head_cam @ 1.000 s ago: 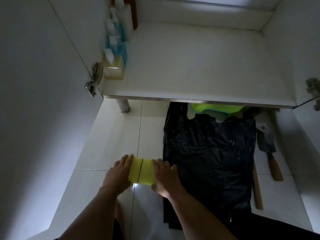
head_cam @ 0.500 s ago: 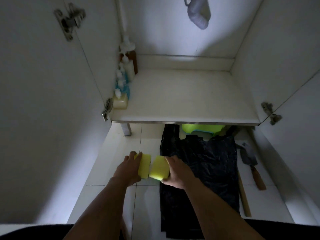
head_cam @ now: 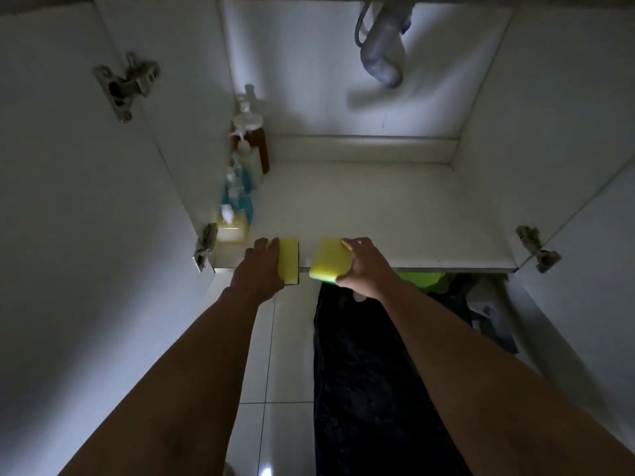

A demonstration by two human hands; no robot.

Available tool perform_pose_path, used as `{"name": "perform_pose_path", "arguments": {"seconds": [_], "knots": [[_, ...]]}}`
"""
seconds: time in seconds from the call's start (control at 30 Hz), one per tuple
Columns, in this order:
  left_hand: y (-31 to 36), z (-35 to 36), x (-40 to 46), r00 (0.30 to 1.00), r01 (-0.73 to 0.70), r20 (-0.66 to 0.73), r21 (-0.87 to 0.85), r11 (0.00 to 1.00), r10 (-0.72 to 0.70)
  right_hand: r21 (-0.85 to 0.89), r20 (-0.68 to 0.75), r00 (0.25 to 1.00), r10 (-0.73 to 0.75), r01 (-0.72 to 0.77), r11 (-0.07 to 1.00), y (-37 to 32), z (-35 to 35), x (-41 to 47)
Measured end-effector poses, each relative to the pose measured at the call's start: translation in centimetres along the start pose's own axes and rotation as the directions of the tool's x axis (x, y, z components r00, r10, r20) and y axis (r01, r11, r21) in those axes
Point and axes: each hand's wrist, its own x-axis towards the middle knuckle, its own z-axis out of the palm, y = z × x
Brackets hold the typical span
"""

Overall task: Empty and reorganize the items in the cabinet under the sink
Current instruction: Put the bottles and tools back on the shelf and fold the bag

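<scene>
At the cabinet floor's (head_cam: 378, 214) front lip, both hands have risen from the tiles, left hand (head_cam: 256, 271) and right hand (head_cam: 366, 266) each grasping a yellow sponge (head_cam: 288, 261), (head_cam: 330, 258), bottles (head_cam: 240, 187) at ten o'clock, so restocking has begun.

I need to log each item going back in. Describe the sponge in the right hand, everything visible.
The sponge is a yellow foam block with rounded corners and a thin green scouring layer showing along its lower edge. It looks dry and clean, though the light is dim. The right hand grips it from its right side, tilted, at the front edge of the cabinet shelf, apart from the other sponge.
</scene>
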Motion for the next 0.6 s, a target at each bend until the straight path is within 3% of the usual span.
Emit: {"name": "perform_pose_path", "arguments": {"seconds": [0.17,0.3,0.43,0.53,0.6], "knots": [[-0.8,3.0,6.2,1.000,0.012,-0.020,0.047,0.999,-0.012,-0.053,0.083,0.996,-0.011,0.015,0.998,1.8,1.6,7.2],[-2.3,5.3,11.3,0.977,-0.138,-0.120,0.285,0.948,0.179,-0.124,0.086,0.996,-0.036,0.047,0.991,2.8,3.4,12.6],[-4.5,5.3,17.3,0.911,-0.174,-0.249,0.487,0.856,0.328,-0.154,0.029,0.995,-0.099,0.102,0.983,2.0,4.1,19.5],[-5.4,4.6,21.1,0.904,-0.158,-0.235,0.591,0.791,0.356,-0.139,-0.045,0.991,-0.127,0.120,0.983,1.2,4.7,24.4],[-6.5,4.9,22.9,0.937,-0.166,-0.134,0.641,0.749,0.322,-0.151,-0.077,0.987,-0.144,0.131,0.980,0.5,5.0,26.9]]}}
